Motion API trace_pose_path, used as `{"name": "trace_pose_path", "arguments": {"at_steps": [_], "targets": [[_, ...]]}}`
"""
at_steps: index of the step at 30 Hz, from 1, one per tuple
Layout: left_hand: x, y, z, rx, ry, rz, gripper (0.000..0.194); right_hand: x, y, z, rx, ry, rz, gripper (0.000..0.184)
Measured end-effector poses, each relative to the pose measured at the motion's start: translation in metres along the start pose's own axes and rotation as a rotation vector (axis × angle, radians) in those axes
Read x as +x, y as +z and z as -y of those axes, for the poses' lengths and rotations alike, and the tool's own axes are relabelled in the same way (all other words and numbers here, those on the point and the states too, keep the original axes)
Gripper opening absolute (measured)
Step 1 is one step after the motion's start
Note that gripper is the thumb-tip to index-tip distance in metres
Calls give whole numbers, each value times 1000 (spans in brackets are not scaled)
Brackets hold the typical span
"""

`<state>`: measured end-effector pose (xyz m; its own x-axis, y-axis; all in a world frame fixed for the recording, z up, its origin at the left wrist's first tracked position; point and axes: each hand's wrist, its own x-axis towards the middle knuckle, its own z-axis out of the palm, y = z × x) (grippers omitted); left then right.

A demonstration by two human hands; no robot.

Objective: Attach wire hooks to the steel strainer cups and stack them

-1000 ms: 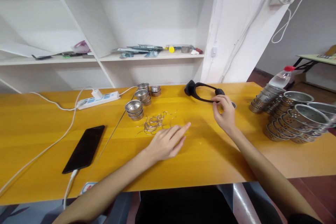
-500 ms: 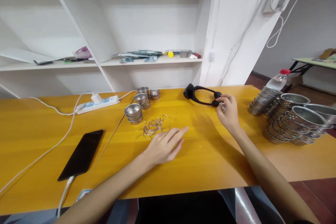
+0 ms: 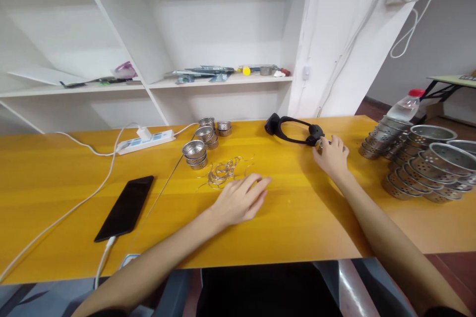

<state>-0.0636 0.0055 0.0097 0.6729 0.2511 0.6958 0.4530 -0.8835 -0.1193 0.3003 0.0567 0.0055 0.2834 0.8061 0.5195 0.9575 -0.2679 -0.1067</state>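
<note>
My left hand (image 3: 241,199) hovers low over the table at the near right of a loose heap of thin, bent metal wires (image 3: 223,172). Its fingers are slightly curled and apart, and nothing shows in them. Farther right, my right hand (image 3: 332,157) has thumb and forefinger around a small shiny metal piece (image 3: 319,145), mostly hidden by the fingers. Beside those fingertips lies a black headband-like device (image 3: 292,138) with a pad at each end. Small perforated metal cups (image 3: 194,150) stand in short stacks behind the wires.
Taller stacks of larger perforated cups (image 3: 418,173) fill the right side, by a red-capped bottle (image 3: 405,104). On the left lie a black phone (image 3: 124,208) with a white cable and a power strip (image 3: 147,142). White shelves (image 3: 219,81) rise behind the yellow table (image 3: 290,233).
The view has shifted slightly, moving things rightward in the picture. My left fingers have curled in from a stretched pose. My right hand stays by the black device, its outer fingers more spread.
</note>
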Motion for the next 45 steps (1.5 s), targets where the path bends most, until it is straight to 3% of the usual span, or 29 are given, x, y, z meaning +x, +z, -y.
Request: {"name": "trace_pose_path", "arguments": {"at_steps": [2,5,9,12,18,23,32,40,45], "targets": [[2,1,2,43,-51,54,23,2,1,-3,-1,38,30,45],[6,0,10,118,-241,218,18,4,1,-5,4,43,96,42],[9,-6,33,138,-512,385,19,4,-4,2,20,-43,121,32],[8,-8,49,91,-583,427,21,-5,-8,17,88,-172,135,27],[3,1,56,29,-581,429,21,-38,-15,65,327,-509,187,29],[2,4,55,2,-529,385,21,-57,-21,87,504,-654,230,35],[1,6,53,-2,-515,453,21,-61,-14,88,671,-676,238,36],[-4,8,58,-82,-412,449,17,-70,-8,97,733,-770,181,36],[-8,5,58,-162,-327,525,21,-76,-1,102,741,-796,116,35]]}}
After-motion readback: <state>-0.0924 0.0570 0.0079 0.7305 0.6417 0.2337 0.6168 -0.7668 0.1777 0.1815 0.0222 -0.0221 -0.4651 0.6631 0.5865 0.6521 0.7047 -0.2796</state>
